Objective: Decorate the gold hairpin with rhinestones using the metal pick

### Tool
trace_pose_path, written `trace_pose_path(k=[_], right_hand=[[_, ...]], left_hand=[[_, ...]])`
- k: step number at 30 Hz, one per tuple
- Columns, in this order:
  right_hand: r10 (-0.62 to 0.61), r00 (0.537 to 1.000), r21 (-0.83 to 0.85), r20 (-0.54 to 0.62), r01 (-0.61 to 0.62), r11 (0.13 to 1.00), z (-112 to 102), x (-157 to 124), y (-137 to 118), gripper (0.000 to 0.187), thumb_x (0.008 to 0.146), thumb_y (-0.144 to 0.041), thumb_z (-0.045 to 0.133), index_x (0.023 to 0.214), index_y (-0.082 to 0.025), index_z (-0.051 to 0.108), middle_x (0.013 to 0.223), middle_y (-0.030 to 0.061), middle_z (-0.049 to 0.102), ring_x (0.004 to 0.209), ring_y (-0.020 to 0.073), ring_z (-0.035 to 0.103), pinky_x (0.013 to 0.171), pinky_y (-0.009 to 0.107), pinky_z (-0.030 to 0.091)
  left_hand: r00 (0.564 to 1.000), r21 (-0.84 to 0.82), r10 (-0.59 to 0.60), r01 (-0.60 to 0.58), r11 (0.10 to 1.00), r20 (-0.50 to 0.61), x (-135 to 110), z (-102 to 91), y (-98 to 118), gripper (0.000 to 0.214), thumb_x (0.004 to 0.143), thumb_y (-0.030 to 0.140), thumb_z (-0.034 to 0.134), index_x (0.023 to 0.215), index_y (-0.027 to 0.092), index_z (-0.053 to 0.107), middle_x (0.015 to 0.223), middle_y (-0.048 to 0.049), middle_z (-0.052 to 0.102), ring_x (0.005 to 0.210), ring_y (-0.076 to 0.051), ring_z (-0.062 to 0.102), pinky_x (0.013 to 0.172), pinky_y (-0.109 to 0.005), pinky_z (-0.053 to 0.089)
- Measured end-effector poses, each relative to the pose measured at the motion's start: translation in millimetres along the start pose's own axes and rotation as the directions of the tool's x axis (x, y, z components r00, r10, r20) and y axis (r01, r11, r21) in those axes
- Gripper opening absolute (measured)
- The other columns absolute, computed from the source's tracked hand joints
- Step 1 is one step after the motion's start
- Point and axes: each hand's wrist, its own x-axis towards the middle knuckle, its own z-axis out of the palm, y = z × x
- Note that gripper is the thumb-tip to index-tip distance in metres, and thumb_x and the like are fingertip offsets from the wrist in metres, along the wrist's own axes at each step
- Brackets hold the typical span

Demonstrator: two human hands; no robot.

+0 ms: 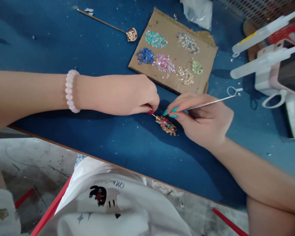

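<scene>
My left hand (144, 95), with a pale pink bead bracelet at the wrist, is closed on the thin stem of a gold hairpin. The hairpin's head (166, 125) is an openwork gold ornament set with pink, red and green stones, held low over the blue table. My right hand (204, 119), its nails teal, pinches slim metal tweezers (208, 104). Their back end points up to the right; their tips are hidden by the fingers, close to the hairpin's head. Above my left hand lies another gold hairpin (105, 23) with a shell-like head.
Beyond my hands, a cardboard sheet (149, 26) carries several small piles of coloured chips. White-capped syringe-like tubes (258, 64) and a pale device (267, 77) stand at the right. A clear plastic bag (198, 13) and a mesh basket (263, 9) are at the back. The table edge (100, 159) runs nearest me.
</scene>
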Motion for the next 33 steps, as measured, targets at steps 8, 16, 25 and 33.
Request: trace_pose_path(k=[8, 16, 25, 33], right_hand=[[0.049, 0.999, 0.104, -0.005, -0.048, 0.993, 1, 4, -6, 0.016, 0.080, -0.010, 0.063, 0.087, -0.024, 0.062, 0.078, -0.0032, 0.065, 0.074, 0.0118, 0.064, 0.063, 0.026, 0.051], [0.041, 0.999, 0.155, 0.002, -0.041, 0.987, 0, 6, -2, 0.019, 0.074, -0.013, 0.071, 0.086, -0.026, 0.065, 0.077, -0.0038, 0.069, 0.073, 0.0135, 0.066, 0.061, 0.028, 0.056], [0.138, 0.990, 0.157, -0.012, -0.135, 0.978, 0, 6, -5, 0.011, 0.074, -0.024, 0.074, 0.077, -0.026, 0.064, 0.074, -0.0044, 0.069, 0.069, 0.0158, 0.067, 0.059, 0.033, 0.057], [0.151, 0.988, 0.147, -0.006, -0.149, 0.978, -1, 6, -5, 0.011, 0.076, -0.031, 0.072, 0.077, -0.027, 0.062, 0.074, -0.0053, 0.067, 0.069, 0.0166, 0.067, 0.060, 0.036, 0.058]], left_hand=[[0.998, 0.025, 0.059, -0.059, 0.998, -0.003, 1, 3.0, -6, 0.021, 0.096, 0.018, 0.046, 0.097, 0.019, 0.067, 0.086, 0.0000, 0.064, 0.077, -0.014, 0.060, 0.069, -0.021, 0.039], [0.982, -0.008, 0.186, -0.186, 0.983, -0.027, 1, 2.7, -14, 0.024, 0.097, 0.022, 0.041, 0.096, 0.020, 0.064, 0.090, -0.0015, 0.060, 0.081, -0.015, 0.057, 0.069, -0.023, 0.040], [0.964, -0.056, 0.252, -0.257, 0.965, -0.085, 2, 3.9, -16, 0.030, 0.099, 0.020, 0.033, 0.100, 0.017, 0.063, 0.091, -0.0045, 0.059, 0.083, -0.016, 0.056, 0.074, -0.023, 0.041], [0.961, -0.062, 0.251, -0.259, 0.964, -0.120, 2, 5.1, -17, 0.028, 0.098, 0.018, 0.035, 0.102, 0.015, 0.062, 0.094, -0.0052, 0.059, 0.086, -0.016, 0.056, 0.076, -0.022, 0.041]])
